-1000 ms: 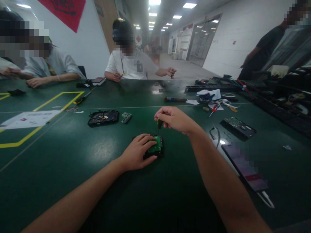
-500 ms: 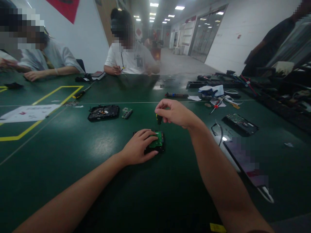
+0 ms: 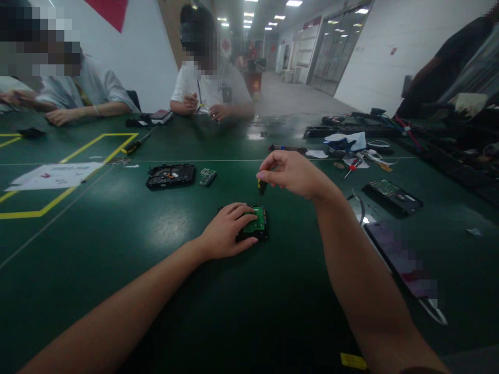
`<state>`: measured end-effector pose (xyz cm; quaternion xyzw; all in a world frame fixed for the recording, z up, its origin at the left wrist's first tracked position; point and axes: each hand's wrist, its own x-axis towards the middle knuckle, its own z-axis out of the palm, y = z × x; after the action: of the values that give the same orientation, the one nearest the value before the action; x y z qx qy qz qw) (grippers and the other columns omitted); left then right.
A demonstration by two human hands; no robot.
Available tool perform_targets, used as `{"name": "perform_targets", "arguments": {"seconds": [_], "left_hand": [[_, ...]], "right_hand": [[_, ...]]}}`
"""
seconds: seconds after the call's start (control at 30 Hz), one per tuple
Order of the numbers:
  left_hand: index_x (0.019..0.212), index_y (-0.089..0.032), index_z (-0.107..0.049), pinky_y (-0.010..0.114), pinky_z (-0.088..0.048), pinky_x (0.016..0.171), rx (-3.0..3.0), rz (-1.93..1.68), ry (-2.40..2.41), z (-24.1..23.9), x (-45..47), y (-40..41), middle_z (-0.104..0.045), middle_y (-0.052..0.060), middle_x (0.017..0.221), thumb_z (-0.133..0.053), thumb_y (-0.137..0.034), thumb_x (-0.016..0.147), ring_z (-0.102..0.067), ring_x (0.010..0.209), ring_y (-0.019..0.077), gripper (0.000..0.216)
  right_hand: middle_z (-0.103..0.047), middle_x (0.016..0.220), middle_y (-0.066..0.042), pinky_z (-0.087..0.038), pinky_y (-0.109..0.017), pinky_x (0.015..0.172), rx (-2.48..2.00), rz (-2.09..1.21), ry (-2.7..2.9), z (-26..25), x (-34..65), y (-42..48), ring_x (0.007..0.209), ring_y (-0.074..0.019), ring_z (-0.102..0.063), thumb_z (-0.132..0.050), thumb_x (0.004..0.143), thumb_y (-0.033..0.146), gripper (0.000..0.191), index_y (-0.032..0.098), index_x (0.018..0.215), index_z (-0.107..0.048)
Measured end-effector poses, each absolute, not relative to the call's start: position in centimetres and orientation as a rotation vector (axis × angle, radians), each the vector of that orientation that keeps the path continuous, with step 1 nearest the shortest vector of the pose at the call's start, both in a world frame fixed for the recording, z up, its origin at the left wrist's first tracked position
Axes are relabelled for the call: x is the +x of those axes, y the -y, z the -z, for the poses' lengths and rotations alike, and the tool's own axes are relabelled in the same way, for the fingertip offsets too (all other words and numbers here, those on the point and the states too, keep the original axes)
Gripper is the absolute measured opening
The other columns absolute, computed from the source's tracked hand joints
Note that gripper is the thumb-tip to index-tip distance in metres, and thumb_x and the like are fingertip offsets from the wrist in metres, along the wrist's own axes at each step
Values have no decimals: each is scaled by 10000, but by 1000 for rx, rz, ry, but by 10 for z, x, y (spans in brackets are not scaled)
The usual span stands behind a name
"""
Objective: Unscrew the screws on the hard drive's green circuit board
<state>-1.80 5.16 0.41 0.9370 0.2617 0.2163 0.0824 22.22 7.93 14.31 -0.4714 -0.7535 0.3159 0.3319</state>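
We are pinching the screwdriver [image 3: 262, 188] by its top between the thumb and fingertips of our right hand [image 3: 296, 176]. The fingers are closed on the handle and are holding it upright, tip pointing down at the far right corner of the green circuit board [image 3: 257, 223]. We cannot tell whether the tip is touching the board. Our left hand [image 3: 230, 231] is lying flat on the hard drive [image 3: 258, 232], fingers spread rather than clamped. It is pressing the drive onto the table [image 3: 156, 291], probably so it is not sliding or turning under the tool. The drive is sitting just below the right hand, on its near side, and is partly hidden under the left fingers. Farther left, an opened drive [image 3: 170, 175] and a loose board [image 3: 207, 176] are lying side by side.
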Motion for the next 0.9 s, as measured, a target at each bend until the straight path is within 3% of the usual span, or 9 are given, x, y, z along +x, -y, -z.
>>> {"name": "perform_targets", "arguments": {"seconds": [0.17, 0.33, 0.53, 0.67, 0.9], "left_hand": [[1390, -242, -569, 586, -428, 1138, 2796, -644, -778, -4, -18, -52, -595, 109, 1428, -649, -531, 927, -493, 1375, 360, 551], [1397, -238, -562, 585, -429, 1134, 2797, -642, -769, -4, -19, -53, -592, 114, 1427, -644, -540, 931, -493, 1372, 358, 561], [1395, -237, -564, 580, -429, 1136, 2795, -651, -769, -5, -18, -52, -596, 113, 1420, -640, -551, 932, -493, 1374, 358, 564], [1382, -234, -575, 578, -429, 1138, 2795, -658, -760, -5, -18, -52, -597, 114, 1418, -642, -558, 929, -496, 1370, 358, 561], [1382, -243, -576, 584, -428, 1142, 2792, -664, -763, -4, -18, -52, -600, 110, 1417, -648, -554, 926, -498, 1370, 360, 557]], "right_hand": [[-746, 892, -55, -491, -257, 576, -1257, -693, 1972, -143, 226, -80, 678, -145, -644, -783, 834, 354, 206, 181, 905, -698], [-765, 879, -64, -534, -269, 598, -1246, -786, 2021, -148, 229, -78, 657, -147, -677, -740, 865, 270, 176, 166, 1007, -744], [-769, 840, -65, -561, -270, 611, -1233, -783, 1991, -147, 225, -77, 676, -156, -695, -706, 906, 295, 152, 170, 969, -764], [-782, 956, -83, -569, -268, 582, -1229, -753, 1990, -147, 227, -77, 713, -167, -704, -729, 876, 284, 167, 178, 1002, -751], [-778, 975, -88, -595, -327, 690, -1273, -654, 1965, -142, 228, -81, 788, -208, -720, -741, 861, 282, 141, 193, 971, -740]]}}
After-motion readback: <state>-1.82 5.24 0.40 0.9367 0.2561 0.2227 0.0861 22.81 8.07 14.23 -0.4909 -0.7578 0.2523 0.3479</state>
